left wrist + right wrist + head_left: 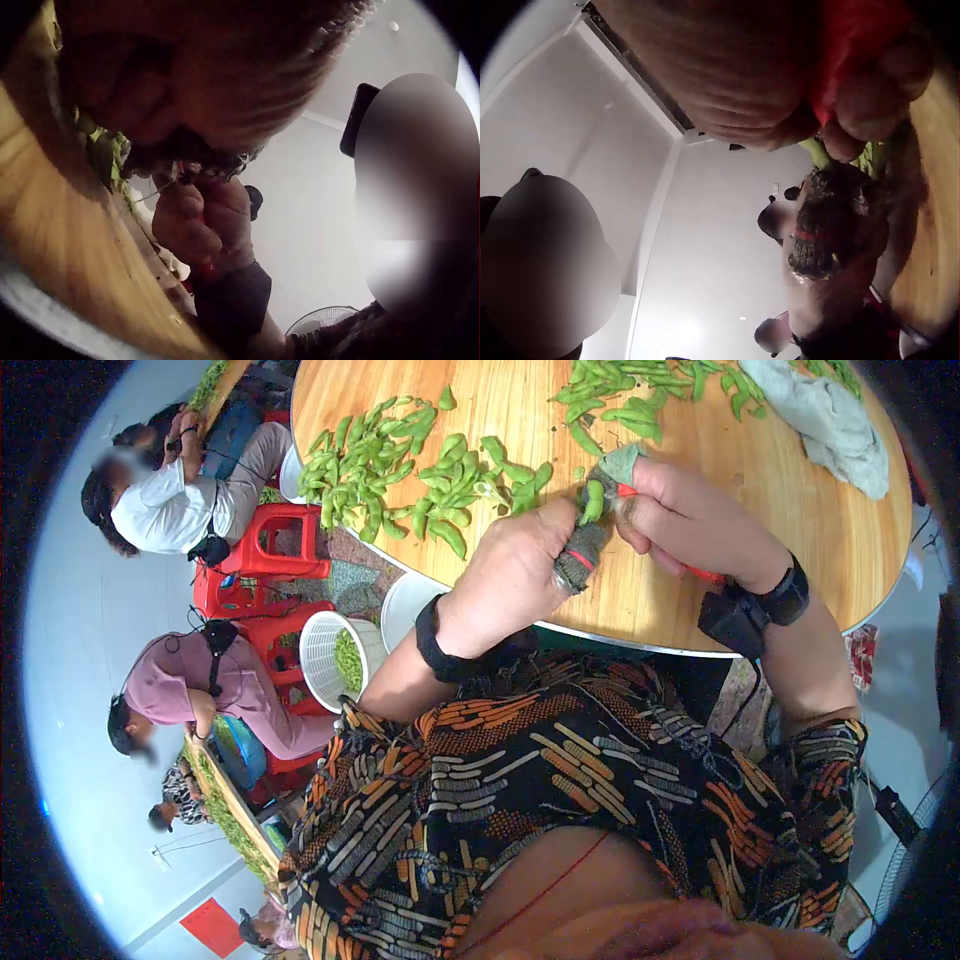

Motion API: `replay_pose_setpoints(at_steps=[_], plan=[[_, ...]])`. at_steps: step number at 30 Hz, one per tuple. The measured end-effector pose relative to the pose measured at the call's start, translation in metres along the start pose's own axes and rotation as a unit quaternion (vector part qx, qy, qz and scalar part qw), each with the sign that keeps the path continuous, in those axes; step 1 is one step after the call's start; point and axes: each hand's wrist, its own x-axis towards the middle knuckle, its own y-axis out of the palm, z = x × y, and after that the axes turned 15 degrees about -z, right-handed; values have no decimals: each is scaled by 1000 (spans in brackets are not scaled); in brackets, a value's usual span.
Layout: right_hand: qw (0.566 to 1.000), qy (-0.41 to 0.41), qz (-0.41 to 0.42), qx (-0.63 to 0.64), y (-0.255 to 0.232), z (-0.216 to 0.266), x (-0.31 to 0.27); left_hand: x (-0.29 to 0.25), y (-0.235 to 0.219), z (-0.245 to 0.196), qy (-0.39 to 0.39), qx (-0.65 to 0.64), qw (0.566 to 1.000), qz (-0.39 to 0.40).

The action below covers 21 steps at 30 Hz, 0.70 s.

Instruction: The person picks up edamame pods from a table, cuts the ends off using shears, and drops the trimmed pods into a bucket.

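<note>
A green soybean pod is pinched between the thumb and fingers of my left hand. Grey cloth guards wrap fingers on that hand, one tied with a red band. My right hand, with a grey-green cloth guard on one finger, meets it at the pod. Curled in the right palm is a red-handled tool; its red handle fills the grip in the right wrist view. The tool's working end is hidden, so I cannot tell its kind.
Loose soybean pods lie left on the round wooden table, with another pile at the far side. A grey cloth lies far right. Below the table's edge stands a white basket holding pods. Seated people and red stools are left.
</note>
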Motion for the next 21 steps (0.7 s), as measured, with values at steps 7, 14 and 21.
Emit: replay_pose_setpoints(at_steps=[7,14,21], plan=[[998,19,3,66,8,13,-6,1,-4,8,72,-55,995,47],[947,159,36,278,3,15,-6,-10,-3,9,-342,-636,685,99],[892,-388,-128,-192,3,-17,11,1,-17,2,-71,-115,989,-56]])
